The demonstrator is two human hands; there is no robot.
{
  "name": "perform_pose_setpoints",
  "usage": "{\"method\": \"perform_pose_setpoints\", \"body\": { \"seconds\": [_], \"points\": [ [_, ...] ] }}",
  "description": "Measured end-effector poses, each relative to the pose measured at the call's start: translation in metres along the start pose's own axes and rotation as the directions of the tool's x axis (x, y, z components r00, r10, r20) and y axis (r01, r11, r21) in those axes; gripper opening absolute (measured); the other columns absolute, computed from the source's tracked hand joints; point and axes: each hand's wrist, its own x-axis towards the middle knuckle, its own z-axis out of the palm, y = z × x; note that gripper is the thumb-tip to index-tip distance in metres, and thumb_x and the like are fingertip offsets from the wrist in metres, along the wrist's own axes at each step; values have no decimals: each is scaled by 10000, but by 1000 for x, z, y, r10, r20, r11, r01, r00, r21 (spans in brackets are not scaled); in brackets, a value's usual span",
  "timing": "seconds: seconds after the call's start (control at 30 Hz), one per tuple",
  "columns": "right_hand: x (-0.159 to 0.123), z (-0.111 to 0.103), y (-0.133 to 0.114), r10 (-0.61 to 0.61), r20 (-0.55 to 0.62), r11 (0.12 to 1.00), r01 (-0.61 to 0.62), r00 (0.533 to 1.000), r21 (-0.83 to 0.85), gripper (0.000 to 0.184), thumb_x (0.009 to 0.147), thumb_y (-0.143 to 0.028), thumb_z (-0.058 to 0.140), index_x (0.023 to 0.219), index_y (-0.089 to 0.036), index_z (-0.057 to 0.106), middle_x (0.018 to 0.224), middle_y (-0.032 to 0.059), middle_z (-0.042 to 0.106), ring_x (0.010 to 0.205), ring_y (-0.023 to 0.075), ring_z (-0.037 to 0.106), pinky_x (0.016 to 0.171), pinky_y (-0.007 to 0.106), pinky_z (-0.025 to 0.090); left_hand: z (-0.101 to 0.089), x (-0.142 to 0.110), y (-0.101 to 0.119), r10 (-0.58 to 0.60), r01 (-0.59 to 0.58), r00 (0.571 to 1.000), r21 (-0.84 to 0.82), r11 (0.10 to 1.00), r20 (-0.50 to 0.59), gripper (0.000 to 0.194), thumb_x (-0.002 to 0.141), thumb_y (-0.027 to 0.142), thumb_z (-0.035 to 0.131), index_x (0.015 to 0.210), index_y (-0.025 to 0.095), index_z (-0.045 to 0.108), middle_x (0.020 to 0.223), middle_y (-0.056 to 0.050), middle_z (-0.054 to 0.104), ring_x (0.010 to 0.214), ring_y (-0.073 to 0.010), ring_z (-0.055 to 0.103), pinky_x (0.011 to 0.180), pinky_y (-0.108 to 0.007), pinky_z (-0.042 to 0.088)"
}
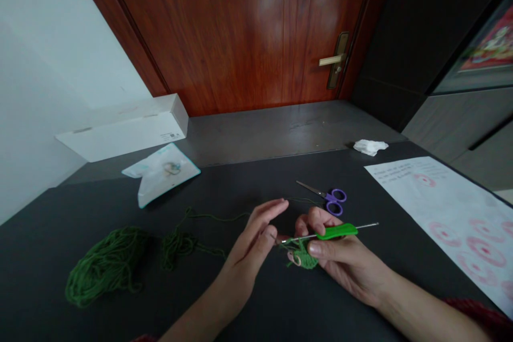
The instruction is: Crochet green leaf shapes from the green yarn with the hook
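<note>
Where the right hand (352,265) pinches, green crochet (308,257) juts leftward.

Single head-worn view, looking forward and down across a table (224,184). Left hand (250,243) and right hand (344,256) are close above the table; a door (224,32) stands beyond it.

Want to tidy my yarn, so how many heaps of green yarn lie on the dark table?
2: a large heap at the left, and a smaller tangle beside it, nearer the left hand. More could be hidden behind that or the right hand.
</note>
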Motion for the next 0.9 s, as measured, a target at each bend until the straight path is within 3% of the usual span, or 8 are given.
{"method": "perform_pose_setpoints", "body": {
  "seconds": [0.13,0.27,0.47,0.6,0.73,0.9],
  "points": [
    [2,3,-2,-9,3,1000,9,1000,11,319,660,-96,831,711,-202,535,830,-21,618,762,126,625,748,283,497,5,2,-1,-138,116,989,-325,939,-44,344,929,423,480,1179,294,678,1390,-74,516,1322,-299,377,902,-401,489],
    [2,4,-2,-21,2,1000,21,1000,23,311,659,-99,828,713,-204,541,837,-23,615,775,135,624,745,297,503,1,3,7,-188,157,982,-466,871,-21,385,899,501,497,1126,273,708,1371,-84,533,1246,-307,424,808,-394,509],
    [1,2,-2,-26,-5,999,26,1000,31,306,663,-80,822,725,-203,549,853,-23,625,804,128,619,734,261,488,-8,3,21,-236,239,966,-711,661,105,472,974,444,361,1223,170,655,1209,-119,621,957,-187,561,680,-265,491],
    [0,3,-3,-23,2,999,23,1000,39,304,669,-69,813,724,-203,546,838,-30,620,751,119,613,742,281,503,-14,1,25,-213,219,970,-792,570,116,433,966,421,394,1228,190,649,1096,-89,659,827,-138,580,634,-224,487],
    [0,4,-3,-17,7,999,17,1000,50,298,672,-64,805,719,-203,547,844,-30,621,738,120,621,738,298,520,-21,0,33,-206,101,978,-797,595,-30,328,925,426,472,1125,300,701,966,-21,673,715,-93,555,552,-156,459],
    [1,2,-2,-13,9,998,12,1000,59,298,661,-61,812,723,-204,557,841,-31,624,740,115,621,733,284,522,-32,-1,43,-139,-86,943,-625,776,-302,295,923,485,443,1035,429,711,913,17,647,684,-100,518,501,-154,432]
  ]
}}
